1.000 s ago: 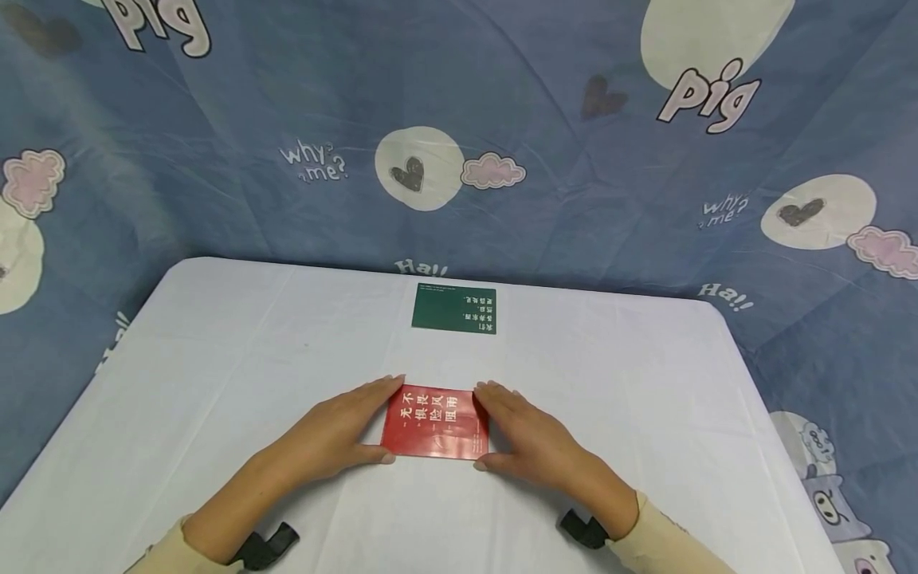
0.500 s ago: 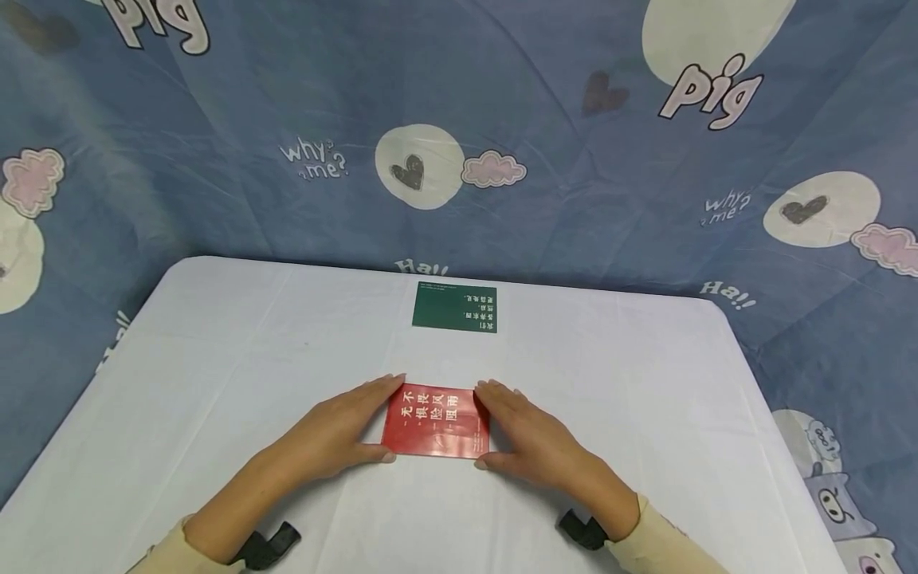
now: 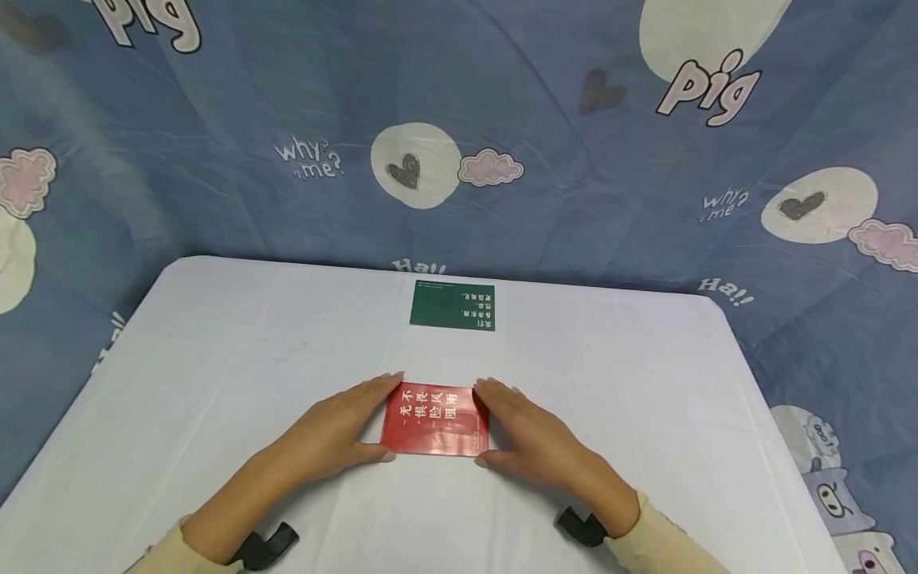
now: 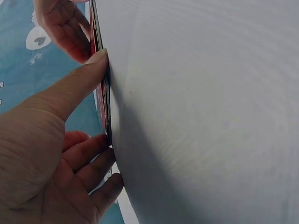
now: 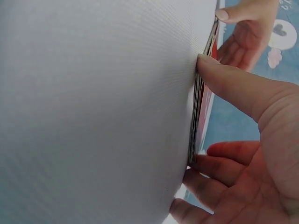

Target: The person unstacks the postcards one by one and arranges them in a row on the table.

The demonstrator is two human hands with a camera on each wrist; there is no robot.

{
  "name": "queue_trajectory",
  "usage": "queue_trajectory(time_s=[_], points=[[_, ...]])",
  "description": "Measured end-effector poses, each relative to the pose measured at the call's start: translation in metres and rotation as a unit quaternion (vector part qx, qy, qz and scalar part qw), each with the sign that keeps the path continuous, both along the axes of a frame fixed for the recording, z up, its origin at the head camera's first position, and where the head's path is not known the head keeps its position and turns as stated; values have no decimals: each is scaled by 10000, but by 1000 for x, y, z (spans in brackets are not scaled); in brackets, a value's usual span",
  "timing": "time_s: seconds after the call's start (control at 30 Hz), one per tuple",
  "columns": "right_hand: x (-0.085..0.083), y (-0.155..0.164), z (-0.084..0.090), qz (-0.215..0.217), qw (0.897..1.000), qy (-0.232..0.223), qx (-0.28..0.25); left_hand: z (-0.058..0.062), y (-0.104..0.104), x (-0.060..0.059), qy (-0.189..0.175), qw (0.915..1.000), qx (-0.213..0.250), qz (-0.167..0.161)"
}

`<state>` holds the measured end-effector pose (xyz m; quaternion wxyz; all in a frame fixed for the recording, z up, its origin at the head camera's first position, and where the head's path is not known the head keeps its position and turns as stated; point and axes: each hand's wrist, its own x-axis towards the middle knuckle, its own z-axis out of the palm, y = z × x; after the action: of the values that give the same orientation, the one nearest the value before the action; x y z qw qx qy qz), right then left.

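Red cards, a thin stack with white characters on top, lie flat on the desk near its front edge, right between the two hands. Left hand sits against the stack's left side, its fingers straight along that edge and the thumb set at the near left corner. Right hand mirrors it on the other side, fingers laid along the right edge, thumb at the near right corner. Neither hand is curled round the stack; both just press in from the sides.

From the left wrist view, the thumb tip touches the edge of the stack, with the other fingers meeting it lower down. On the right wrist view it is the same picture: thumb on the layered edge, fingers touching its end. The stack rests on the white cloth, not lifted.

Further back, well apart from the hands, a green card lies flat near the far edge of the desk. Behind the desk hangs a blue cartoon-print backdrop.
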<state>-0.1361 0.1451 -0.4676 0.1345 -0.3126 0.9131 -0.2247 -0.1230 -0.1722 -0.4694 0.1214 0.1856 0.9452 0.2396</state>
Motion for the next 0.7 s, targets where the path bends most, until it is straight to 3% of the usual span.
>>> queue_trajectory(time_s=[0.37, 0.7], points=[[-3, 1, 3, -244, 9992, -319, -43, 7, 1, -4, -99, 9999, 57, -41], [-7, 7, 8, -102, 9995, -251, -150, 11, 2, -6, -97, 9999, 92, -99]])
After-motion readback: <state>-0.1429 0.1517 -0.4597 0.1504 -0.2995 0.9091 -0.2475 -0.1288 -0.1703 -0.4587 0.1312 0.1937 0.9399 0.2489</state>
